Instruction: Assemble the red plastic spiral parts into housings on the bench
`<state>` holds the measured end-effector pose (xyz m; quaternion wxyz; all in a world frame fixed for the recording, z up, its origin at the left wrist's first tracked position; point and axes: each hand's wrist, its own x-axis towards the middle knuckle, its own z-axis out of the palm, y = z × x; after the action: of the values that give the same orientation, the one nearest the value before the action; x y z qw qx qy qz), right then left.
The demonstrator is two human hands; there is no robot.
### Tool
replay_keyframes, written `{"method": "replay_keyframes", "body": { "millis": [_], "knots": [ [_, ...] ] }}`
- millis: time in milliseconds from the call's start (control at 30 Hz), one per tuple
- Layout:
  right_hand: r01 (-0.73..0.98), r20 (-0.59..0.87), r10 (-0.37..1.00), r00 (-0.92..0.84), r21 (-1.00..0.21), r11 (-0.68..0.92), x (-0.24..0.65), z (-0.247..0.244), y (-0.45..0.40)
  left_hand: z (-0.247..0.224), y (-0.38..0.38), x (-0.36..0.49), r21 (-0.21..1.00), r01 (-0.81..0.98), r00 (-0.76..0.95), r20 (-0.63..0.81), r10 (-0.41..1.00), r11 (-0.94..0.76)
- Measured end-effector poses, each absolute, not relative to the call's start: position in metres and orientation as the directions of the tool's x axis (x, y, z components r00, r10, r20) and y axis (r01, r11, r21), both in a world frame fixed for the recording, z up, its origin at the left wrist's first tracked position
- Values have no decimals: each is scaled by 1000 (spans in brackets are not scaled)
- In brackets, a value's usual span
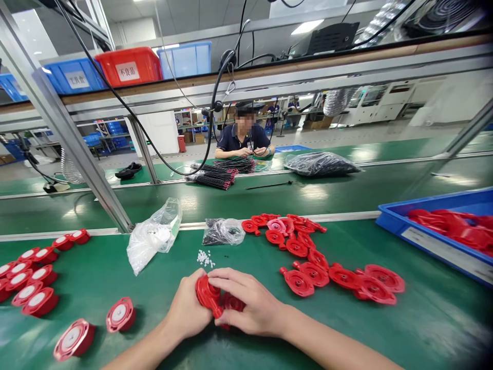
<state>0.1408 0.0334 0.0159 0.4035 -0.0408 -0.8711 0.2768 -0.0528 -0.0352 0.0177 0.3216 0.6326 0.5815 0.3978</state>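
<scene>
Close together over the near edge of the green bench, both my hands hold red plastic parts. My left hand (188, 307) is closed around a red round plastic part with a short stub (207, 294). The fingers of my right hand (256, 300) are curled over a second red plastic part (233, 302), and its fingertips touch the first one. My fingers hide much of both parts, so I cannot tell whether they are joined. Just beyond lies a small heap of white plastic bits (205, 258).
Red housings with pale discs (72, 339) stand at left. Loose red round parts (298, 281) spread at right, beside a blue bin (435, 246) of red pieces. Plastic bags (154, 234) lie behind. Across the bench a person (243, 136) handles something near black cable bundles (213, 176).
</scene>
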Motion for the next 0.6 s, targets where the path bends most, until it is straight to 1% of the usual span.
{"method": "replay_keyframes", "body": {
  "millis": [100, 200, 333, 433, 500, 600],
  "knots": [
    [-110, 662, 303, -686, -506, 855, 142, 16, 34, 20, -36, -52, 877, 465, 16, 125, 992, -118],
    [-94, 653, 278, -705, -474, 875, 145, 17, 34, 23, -38, -52, 891, 436, 43, 120, 992, -127],
    [-107, 680, 186, -709, -365, 925, 144, 19, 37, 23, -39, -50, 905, 408, 63, 106, 992, -123],
    [-156, 713, 124, -690, -314, 936, 138, 19, 36, 20, -39, -49, 878, 472, 2, 91, 996, -81],
    [-124, 715, 162, -680, -330, 936, 134, 17, 31, 19, -41, -48, 848, 527, -61, 96, 993, -50],
    [-17, 736, 288, -613, -377, 926, 130, 15, 19, 18, -45, -44, 827, 562, -112, 105, 988, -25]
  ]
}}
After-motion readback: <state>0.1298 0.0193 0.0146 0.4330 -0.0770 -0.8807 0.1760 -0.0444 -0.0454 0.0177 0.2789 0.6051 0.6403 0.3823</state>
